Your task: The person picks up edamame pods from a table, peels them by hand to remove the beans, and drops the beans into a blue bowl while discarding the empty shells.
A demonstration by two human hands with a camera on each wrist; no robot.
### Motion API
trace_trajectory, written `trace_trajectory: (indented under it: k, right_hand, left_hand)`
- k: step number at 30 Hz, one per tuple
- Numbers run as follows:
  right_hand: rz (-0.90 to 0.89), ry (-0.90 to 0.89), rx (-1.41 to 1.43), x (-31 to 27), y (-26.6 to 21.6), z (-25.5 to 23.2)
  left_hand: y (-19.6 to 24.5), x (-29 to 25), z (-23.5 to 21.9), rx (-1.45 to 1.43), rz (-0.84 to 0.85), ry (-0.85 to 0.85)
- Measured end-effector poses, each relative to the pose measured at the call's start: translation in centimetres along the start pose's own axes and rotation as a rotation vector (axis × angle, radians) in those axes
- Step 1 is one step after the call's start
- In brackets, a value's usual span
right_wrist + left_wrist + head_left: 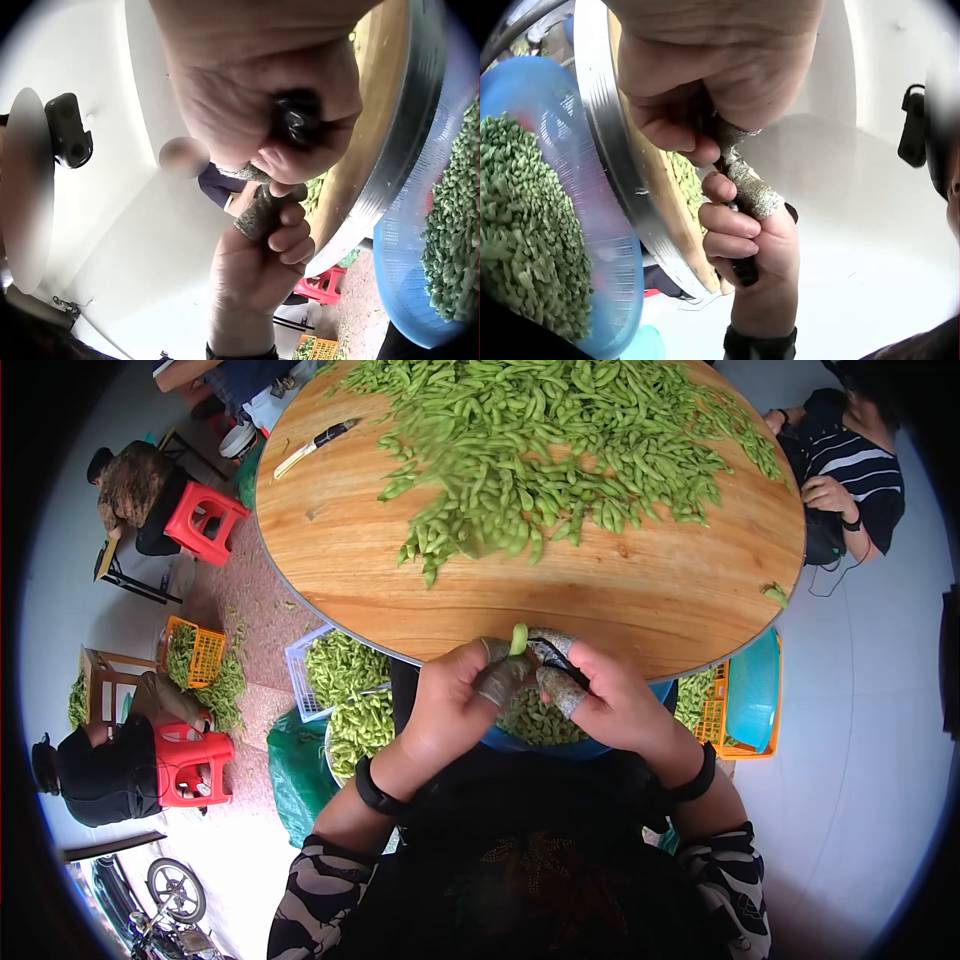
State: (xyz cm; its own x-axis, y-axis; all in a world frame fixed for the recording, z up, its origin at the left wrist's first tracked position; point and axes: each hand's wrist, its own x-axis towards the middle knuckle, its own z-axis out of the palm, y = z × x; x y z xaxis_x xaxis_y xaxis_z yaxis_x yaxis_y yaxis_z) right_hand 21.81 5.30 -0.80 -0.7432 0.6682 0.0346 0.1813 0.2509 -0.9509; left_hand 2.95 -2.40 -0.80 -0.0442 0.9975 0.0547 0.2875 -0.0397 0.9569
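As left hand (460, 685) pinches a pod (519, 638), right hand (608, 690) gripping black handle (744, 271), wooden table (340, 550) (pod-strewn), red stools (175, 758).

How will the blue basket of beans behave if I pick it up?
The blue basket is probably heavy, given its broad load of beans. Its perforated, see-through wall may flex when lifted. Those loose-looking beans would likely slide if it tips.

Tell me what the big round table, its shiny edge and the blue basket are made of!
The table top looks like wood, or a smooth wood-print covering: brown grain shows. Its edge is probably metal, silvery and shiny. The blue basket seems plastic: smooth, slightly see-through, with many small holes.
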Motion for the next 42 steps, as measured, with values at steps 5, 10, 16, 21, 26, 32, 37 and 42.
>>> trace_trajectory:
  k: [5, 10, 16, 21, 26, 32, 37, 42]
  right_hand:
    - [0.271, -0.073, 0.349, 0.3, -1.2, -0.1]
    - [0.395, -0.479, 1.33, 0.3, 1.0, -0.6]
    - [0.509, -0.131, 0.98, -0.9, -1.6, -0.2]
    - [0.347, -0.065, 0.561, -1.7, -1.7, 0.9]
    - [0.518, -0.107, 0.859, -2.1, -1.2, -0.1]
    - [0.556, -0.108, 1.054, -4.2, -1.5, -1.0]
    - [-0.056, 0.302, 0.001, -4.4, 1.0, 0.5]
    - [-0.154, 0.301, -0.385, -3.5, 0.8, 1.2]
  left_hand:
    - [-1.2, -0.5, 0.9, 0.657, 0.403, 0.181]
    - [-1.0, -0.4, -0.8, -0.198, -0.038, -0.06]
    - [-0.9, 0.5, -0.5, -0.08, 0.107, -0.115]
    - [-1.6, 0.7, -0.6, 0.687, 0.452, 0.048]
    - [-0.9, 0.3, -0.5, 0.46, 0.413, -0.107]
    - [-0.1, -0.5, 0.2, -0.907, -0.419, -0.404]
    - [-1.2, -1.1, 1.0, -0.253, -0.188, -0.471]
    - [-0.7, -1.7, 1.1, 0.046, 0.05, -0.437]
